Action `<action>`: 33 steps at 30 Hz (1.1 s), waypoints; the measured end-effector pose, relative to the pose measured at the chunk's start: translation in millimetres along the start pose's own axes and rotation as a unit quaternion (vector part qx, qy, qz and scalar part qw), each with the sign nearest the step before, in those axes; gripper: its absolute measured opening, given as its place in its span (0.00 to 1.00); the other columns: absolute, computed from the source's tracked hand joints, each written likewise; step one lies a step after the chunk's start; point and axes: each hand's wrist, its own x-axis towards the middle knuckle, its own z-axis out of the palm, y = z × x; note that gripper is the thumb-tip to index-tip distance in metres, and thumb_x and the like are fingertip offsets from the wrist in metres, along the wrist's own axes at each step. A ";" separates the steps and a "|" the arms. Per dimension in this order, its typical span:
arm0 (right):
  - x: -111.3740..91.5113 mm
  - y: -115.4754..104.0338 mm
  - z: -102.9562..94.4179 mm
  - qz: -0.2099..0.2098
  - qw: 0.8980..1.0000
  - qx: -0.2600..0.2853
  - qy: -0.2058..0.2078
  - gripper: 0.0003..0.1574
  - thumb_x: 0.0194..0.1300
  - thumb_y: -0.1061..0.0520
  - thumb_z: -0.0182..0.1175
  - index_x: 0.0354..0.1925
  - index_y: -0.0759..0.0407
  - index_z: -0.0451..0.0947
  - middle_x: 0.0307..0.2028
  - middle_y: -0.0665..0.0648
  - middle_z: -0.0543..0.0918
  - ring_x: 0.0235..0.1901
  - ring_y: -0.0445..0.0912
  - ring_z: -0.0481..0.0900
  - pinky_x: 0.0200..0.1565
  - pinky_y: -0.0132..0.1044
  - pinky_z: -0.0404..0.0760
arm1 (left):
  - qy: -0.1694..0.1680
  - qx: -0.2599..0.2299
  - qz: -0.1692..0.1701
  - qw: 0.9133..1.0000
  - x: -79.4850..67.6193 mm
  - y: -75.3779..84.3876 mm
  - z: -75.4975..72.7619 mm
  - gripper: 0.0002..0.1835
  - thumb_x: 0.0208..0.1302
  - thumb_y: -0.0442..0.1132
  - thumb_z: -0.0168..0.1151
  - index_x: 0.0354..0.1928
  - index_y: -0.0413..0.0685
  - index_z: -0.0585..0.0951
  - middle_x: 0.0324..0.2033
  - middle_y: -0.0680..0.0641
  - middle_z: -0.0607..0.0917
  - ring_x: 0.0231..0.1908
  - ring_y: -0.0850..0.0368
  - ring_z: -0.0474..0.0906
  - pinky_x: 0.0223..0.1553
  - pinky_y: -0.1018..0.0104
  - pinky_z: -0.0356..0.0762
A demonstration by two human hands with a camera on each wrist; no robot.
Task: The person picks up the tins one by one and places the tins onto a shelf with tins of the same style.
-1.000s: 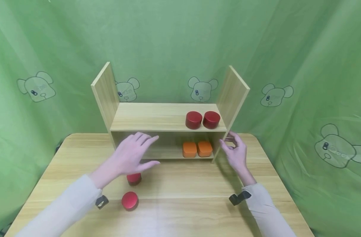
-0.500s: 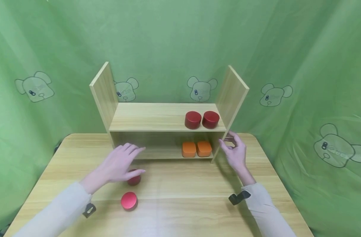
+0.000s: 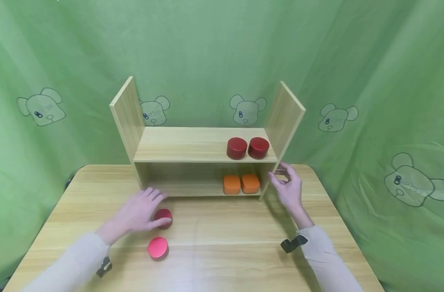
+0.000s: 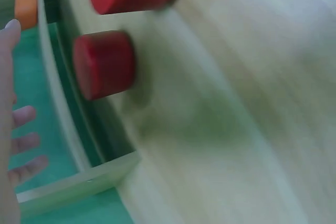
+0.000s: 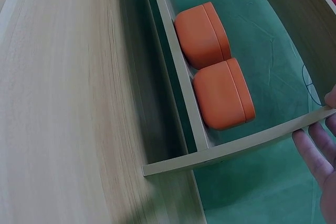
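While my left hand (image 3: pixel 139 211) hangs low over the table (image 3: pixel 225 259), the head view puts the farther red tin (image 3: pixel 163 213) at its inner side, my thumb crossing in front of the tin, my fingers stretched out beyond it; the nearer red tin (image 3: pixel 158 248) stands toward me, apart from the hand. Over on the other side, my right hand (image 3: pixel 289 188) pinches the edge of the wooden shelf (image 3: pixel 185 144). From the left wrist, my fingers are spread wide and hold nothing (a plain gap shows between them and the tin, though that view is blurred). From the right wrist, my fingertips flank the shelf's side panel, near two orange boxes (image 5: pixel 223 95).
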 end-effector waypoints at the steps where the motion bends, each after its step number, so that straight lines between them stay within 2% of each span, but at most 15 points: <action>1: -1.1 -4.4 0.0 -0.001 1.000 -0.002 -0.001 0.28 0.61 0.76 0.67 0.61 0.77 0.76 0.43 0.32 0.82 0.41 0.29 0.82 0.37 0.18 0.85 | -0.006 -0.003 -0.004 1.000 -1.9 -0.1 2.8 0.42 0.62 0.68 0.69 0.66 0.42 0.79 0.55 0.44 0.87 0.55 0.46 0.82 0.56 0.50 0.86; 4: -2.7 -11.2 -0.1 -0.001 1.000 -0.002 -0.003 0.28 0.62 0.75 0.67 0.61 0.77 0.76 0.42 0.31 0.82 0.41 0.28 0.82 0.38 0.17 0.85 | -0.021 -0.016 -0.014 1.000 -6.5 0.6 8.6 0.44 0.63 0.68 0.69 0.68 0.42 0.77 0.57 0.43 0.86 0.57 0.46 0.82 0.58 0.49 0.86; 7: -0.1 -0.7 -0.3 0.007 1.000 -0.003 0.001 0.28 0.62 0.76 0.67 0.61 0.76 0.76 0.42 0.32 0.82 0.41 0.28 0.82 0.38 0.18 0.85 | -0.032 -0.027 -0.024 0.999 -10.7 2.0 12.8 0.44 0.63 0.68 0.69 0.69 0.41 0.77 0.59 0.42 0.85 0.59 0.44 0.81 0.60 0.46 0.85; 13: 5.5 20.4 -1.5 0.011 1.000 -0.003 0.004 0.29 0.61 0.75 0.69 0.61 0.71 0.78 0.43 0.33 0.82 0.41 0.28 0.82 0.37 0.19 0.85 | -0.029 -0.021 -0.029 0.999 -18.3 2.0 24.7 0.42 0.63 0.67 0.69 0.68 0.43 0.78 0.57 0.43 0.86 0.58 0.45 0.82 0.59 0.46 0.85; 22: 5.1 20.9 -3.1 -0.009 1.000 -0.003 -0.004 0.27 0.62 0.72 0.70 0.60 0.70 0.79 0.44 0.33 0.83 0.42 0.29 0.83 0.38 0.21 0.87 | -0.024 -0.008 -0.018 1.000 -25.1 3.5 36.5 0.39 0.62 0.65 0.71 0.65 0.45 0.80 0.51 0.47 0.87 0.52 0.50 0.82 0.55 0.52 0.87; 33: 5.2 21.5 -2.5 -0.013 1.000 0.005 -0.003 0.27 0.62 0.73 0.70 0.59 0.71 0.79 0.44 0.34 0.84 0.42 0.29 0.84 0.38 0.22 0.87 | -0.019 0.000 -0.014 1.000 -27.0 3.7 42.1 0.33 0.64 0.60 0.71 0.62 0.45 0.82 0.48 0.48 0.87 0.48 0.54 0.81 0.45 0.58 0.87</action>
